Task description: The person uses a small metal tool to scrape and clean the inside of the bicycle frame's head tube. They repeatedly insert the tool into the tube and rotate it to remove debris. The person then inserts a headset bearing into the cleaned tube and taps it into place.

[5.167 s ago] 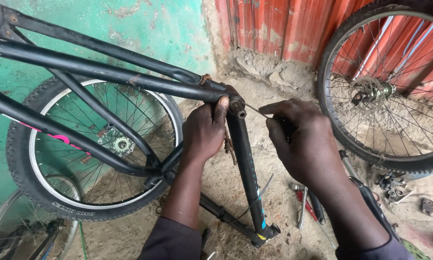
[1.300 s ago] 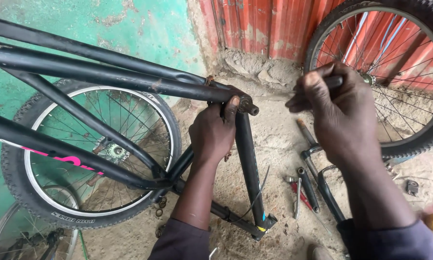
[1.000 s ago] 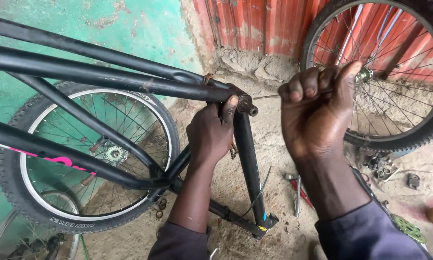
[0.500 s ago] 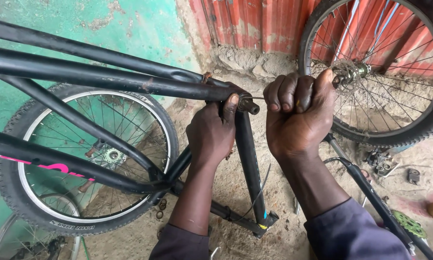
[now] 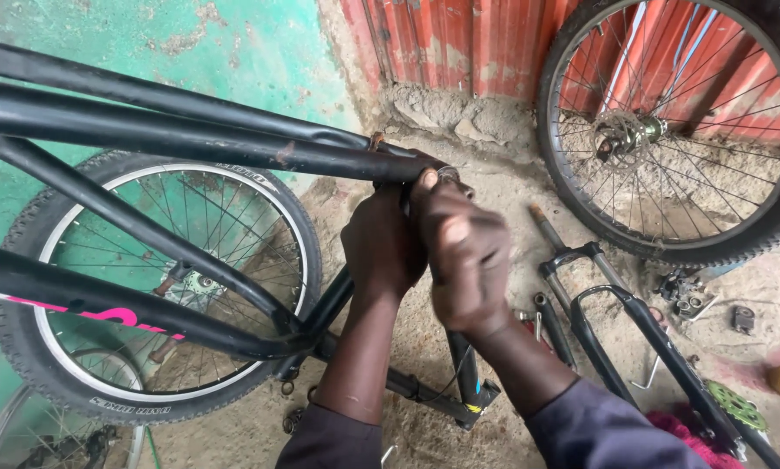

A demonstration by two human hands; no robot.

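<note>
Left hand [image 5: 383, 252] grips the frame [image 5: 233, 148] joint; right hand [image 5: 466, 256], fingers curled, contents hidden. Brace frame firmly; work slowly there.

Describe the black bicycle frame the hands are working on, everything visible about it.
The bicycle frame is black painted metal tubing with scuffs and rust spots, and a pink marking on one lower tube. Its long tubes run in from the left and meet at a joint in the middle, where the left hand and right hand grip it close together. A further tube drops from there to the dirt ground. A spoked wheel stands behind it.
</note>
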